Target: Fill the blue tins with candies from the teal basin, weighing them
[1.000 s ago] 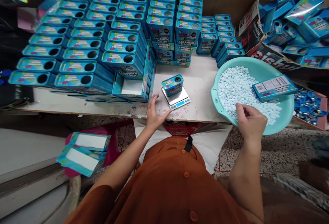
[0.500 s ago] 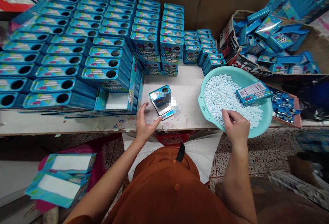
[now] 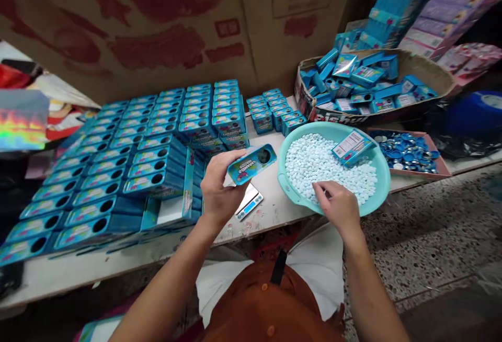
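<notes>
My left hand (image 3: 216,190) is closed around a blue candy tin (image 3: 249,166), tilted so that its top with a round hole faces me. Below the tin, a small digital scale (image 3: 251,203) lies on the table, partly covered by the hand and tin. My right hand (image 3: 340,207) is over the near side of a turquoise basin (image 3: 383,187), thumb and fingers pinched together; what they hold, if anything, is hidden. Pale blue candies (image 3: 309,161) fill much of the basin. Another blue tin (image 3: 353,147) rests on them at the far right.
Rows of blue tins with round holes (image 3: 105,174) cover the left of the table (image 3: 270,216). Smaller blue tins (image 3: 270,109) stand behind the scale. At the back right is a carton (image 3: 304,91) of loose tins; a pink tray (image 3: 441,167) holds round lids.
My left hand has taken the tin off the scale and raised it. My right hand stays pinched over the candies. The view has tilted up, showing more of the cardboard behind.
</notes>
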The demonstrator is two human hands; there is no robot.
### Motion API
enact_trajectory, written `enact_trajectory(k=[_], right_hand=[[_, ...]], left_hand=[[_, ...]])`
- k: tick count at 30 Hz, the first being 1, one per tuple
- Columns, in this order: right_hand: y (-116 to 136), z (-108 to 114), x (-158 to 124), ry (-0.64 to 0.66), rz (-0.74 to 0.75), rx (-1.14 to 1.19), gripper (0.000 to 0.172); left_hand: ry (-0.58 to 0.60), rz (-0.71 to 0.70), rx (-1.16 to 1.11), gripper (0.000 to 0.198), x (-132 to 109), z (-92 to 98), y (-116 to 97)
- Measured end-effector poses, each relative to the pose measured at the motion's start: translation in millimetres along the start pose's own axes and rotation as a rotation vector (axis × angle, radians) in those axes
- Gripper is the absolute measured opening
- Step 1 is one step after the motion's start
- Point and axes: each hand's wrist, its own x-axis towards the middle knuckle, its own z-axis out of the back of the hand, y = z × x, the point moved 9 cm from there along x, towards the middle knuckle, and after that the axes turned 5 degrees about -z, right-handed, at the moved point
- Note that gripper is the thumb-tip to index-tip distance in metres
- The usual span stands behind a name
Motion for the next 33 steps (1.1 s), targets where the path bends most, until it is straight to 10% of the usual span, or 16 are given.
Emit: enact_trajectory(k=[5, 15, 24, 33], right_hand=[[3, 2, -1, -0.009, 0.007, -0.014, 0.028], [6, 6, -2, -0.032, 0.008, -0.053, 0.029], [2, 7, -4, -0.023, 0.010, -0.062, 0.029], [-1, 5, -4, -0.058, 0.033, -0.066, 0.031]], left_hand=[[0.164, -0.147, 0.004, 0.032, 28, -47.8, -22], [0.295, -0.242, 0.037, 0.035, 26, -82.6, -28], [0.032, 0.472, -0.435, 0.048, -14, -57.6, 48], [-0.203, 0.709, -0.332, 0.051, -107, 1.0, 101]])
